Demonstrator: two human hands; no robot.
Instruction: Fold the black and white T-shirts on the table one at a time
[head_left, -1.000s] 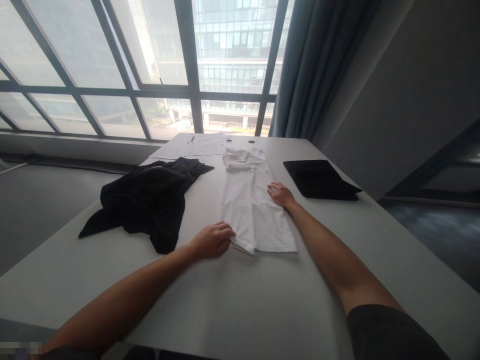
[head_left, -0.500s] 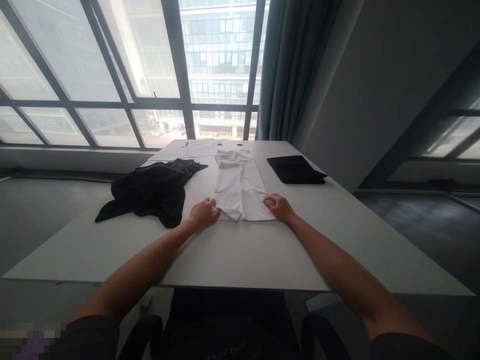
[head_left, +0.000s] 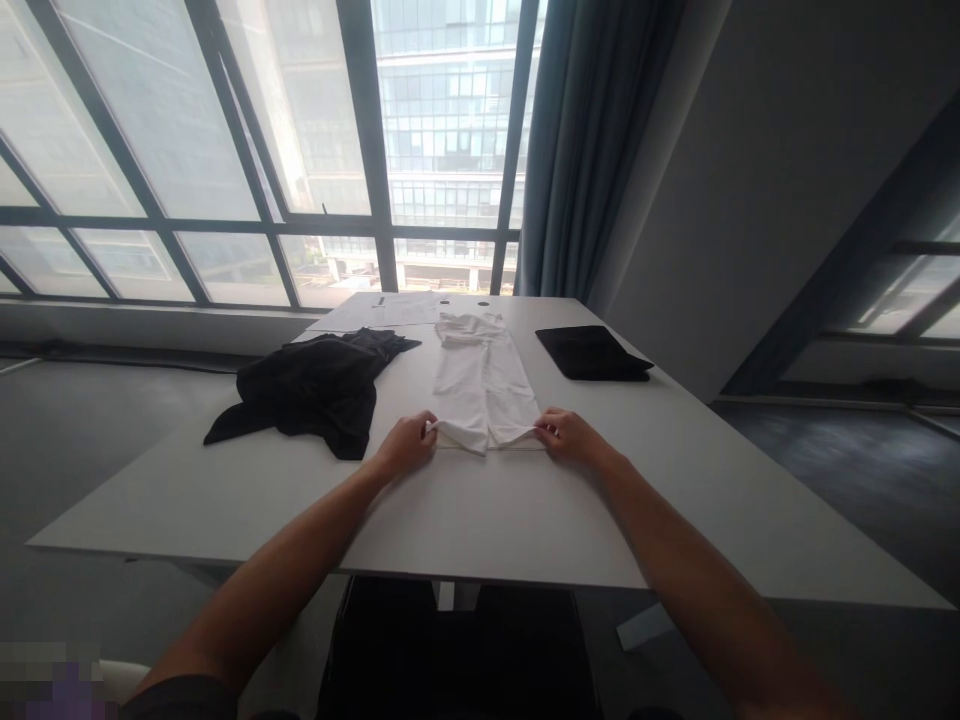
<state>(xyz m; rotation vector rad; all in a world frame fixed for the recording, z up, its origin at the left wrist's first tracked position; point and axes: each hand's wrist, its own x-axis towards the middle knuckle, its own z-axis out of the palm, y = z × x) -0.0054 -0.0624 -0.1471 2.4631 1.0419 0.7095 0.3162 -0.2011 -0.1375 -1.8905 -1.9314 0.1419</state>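
Note:
A white garment (head_left: pixel 481 385), folded into a long narrow strip, lies on the white table (head_left: pixel 480 510) and runs away from me. My left hand (head_left: pixel 406 445) pinches its near left corner. My right hand (head_left: pixel 571 437) pinches the near right corner. Both corners are lifted slightly off the table, and the near hem sags between my hands.
A crumpled black garment (head_left: pixel 307 390) lies left of the white one. A folded black garment (head_left: pixel 592 352) rests at the right. Papers (head_left: pixel 390 312) lie at the far edge by the window. A grey curtain (head_left: pixel 592 150) hangs behind. A dark chair (head_left: pixel 457 655) sits under the near edge.
My right hand slid from the garment's right side down to its near corner. Both hands have closed on the near corners and raised them a little. My view pulled back from the table.

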